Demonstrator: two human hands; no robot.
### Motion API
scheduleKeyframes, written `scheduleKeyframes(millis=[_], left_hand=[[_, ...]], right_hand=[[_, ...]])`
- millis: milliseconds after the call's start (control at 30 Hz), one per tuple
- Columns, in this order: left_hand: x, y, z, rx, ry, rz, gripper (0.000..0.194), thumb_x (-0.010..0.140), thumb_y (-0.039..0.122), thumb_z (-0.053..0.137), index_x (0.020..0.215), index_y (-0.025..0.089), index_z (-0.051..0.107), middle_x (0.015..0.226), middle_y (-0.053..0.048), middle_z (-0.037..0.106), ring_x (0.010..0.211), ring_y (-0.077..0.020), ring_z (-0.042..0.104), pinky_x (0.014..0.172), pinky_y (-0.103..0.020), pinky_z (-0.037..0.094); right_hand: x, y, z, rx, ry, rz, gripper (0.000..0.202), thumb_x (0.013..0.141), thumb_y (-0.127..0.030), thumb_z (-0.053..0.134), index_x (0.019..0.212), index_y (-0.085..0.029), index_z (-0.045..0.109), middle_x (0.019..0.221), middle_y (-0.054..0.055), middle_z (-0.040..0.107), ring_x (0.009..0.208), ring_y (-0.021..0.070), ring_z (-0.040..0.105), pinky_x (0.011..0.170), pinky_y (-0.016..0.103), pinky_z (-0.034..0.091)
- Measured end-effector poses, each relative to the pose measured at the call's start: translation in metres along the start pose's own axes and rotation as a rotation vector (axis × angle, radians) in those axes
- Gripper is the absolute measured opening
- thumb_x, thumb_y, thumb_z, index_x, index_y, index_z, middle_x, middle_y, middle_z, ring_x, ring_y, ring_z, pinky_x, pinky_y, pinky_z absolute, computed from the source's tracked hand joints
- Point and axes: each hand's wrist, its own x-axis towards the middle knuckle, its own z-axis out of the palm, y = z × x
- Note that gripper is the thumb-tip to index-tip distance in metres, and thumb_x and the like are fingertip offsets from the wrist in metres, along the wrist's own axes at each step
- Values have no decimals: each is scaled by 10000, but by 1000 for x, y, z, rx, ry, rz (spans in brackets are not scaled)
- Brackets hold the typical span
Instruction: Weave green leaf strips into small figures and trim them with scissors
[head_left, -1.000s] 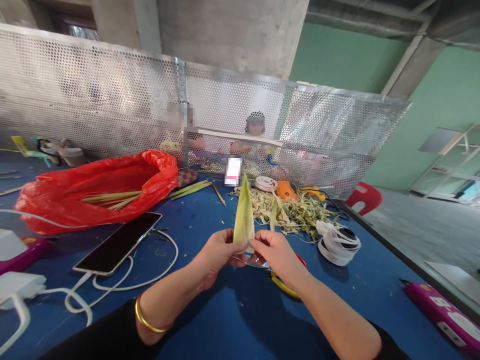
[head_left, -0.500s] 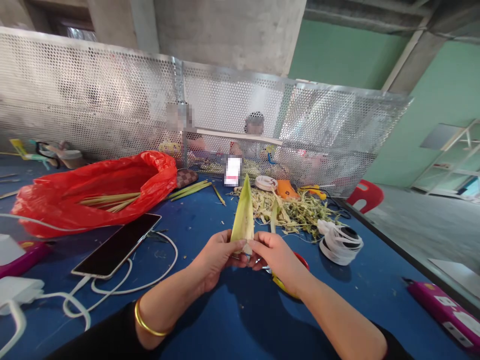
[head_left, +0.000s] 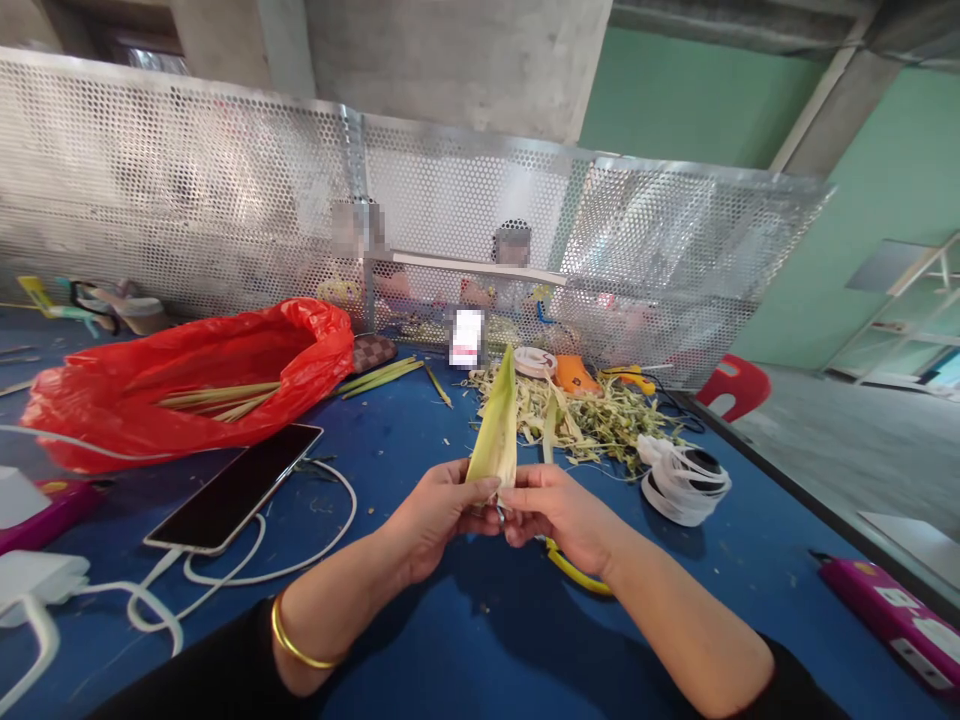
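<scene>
A pale yellow-green leaf (head_left: 494, 425), long and pointed like a corn husk, stands upright between my hands with its tip up. My left hand (head_left: 450, 505) is closed on its lower left side, thumb in front. My right hand (head_left: 551, 505) pinches the lower right of the same leaf. A small shiny bit shows below the thumbs, too small to name. Under my right hand lies a tool with a yellow handle (head_left: 577, 573), partly hidden. Just beyond are a heap of shredded leaf scraps (head_left: 607, 425) and a roll of white ribbon (head_left: 684, 487).
To the left lie a red plastic bag (head_left: 187, 400) holding stalks, a phone (head_left: 236, 490) and a white cable (head_left: 345, 545). Green stalks (head_left: 382, 376) lie behind. A perforated metal screen (head_left: 465, 180) bounds the blue table (head_left: 420, 650); people sit beyond it. A purple box (head_left: 889, 610) is at right.
The leaf has turned slightly, and its tip has shifted to the right. My right hand has moved a little, covering the red part of the tool's handle.
</scene>
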Motion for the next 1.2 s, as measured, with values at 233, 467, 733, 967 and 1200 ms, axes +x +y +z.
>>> scheduleKeyframes(millis=[233, 467, 733, 967, 1200], left_hand=[[2, -3, 2, 106, 171, 92, 189, 675, 231, 689, 796, 137, 578, 684, -27, 657, 547, -131, 633, 563, -241, 503], [1, -6, 4, 96, 174, 53, 284, 657, 387, 715, 721, 152, 571, 557, 10, 604, 461, -100, 562, 494, -221, 466], [4, -7, 2, 165, 213, 174, 220, 696, 340, 668, 696, 169, 529, 561, 34, 571, 515, -109, 562, 537, -229, 454], [3, -7, 1, 214, 266, 187, 201, 736, 338, 610, 673, 181, 500, 537, 31, 568, 501, -119, 557, 514, -228, 438], [3, -12, 3, 318, 296, 206, 213, 731, 341, 611, 660, 186, 483, 536, 44, 556, 484, -113, 553, 507, -228, 458]], right_hand=[[3, 3, 6, -243, 228, -176, 265, 749, -420, 642, 713, -168, 567, 629, -10, 600, 587, 136, 588, 557, 250, 483], [6, 8, 10, -311, 217, -164, 272, 771, -423, 618, 829, -159, 645, 661, 6, 624, 557, 134, 587, 547, 260, 506], [-2, 3, 8, 33, 82, -45, 294, 719, -402, 683, 652, -137, 573, 563, -37, 527, 449, 71, 523, 487, 211, 458], [-3, -1, 9, -161, 144, -76, 307, 755, -412, 627, 617, -168, 504, 554, -42, 496, 491, 102, 532, 530, 241, 442], [1, 1, 4, -678, 534, -338, 301, 821, -419, 529, 631, -189, 485, 568, -23, 525, 545, 121, 471, 518, 229, 357]])
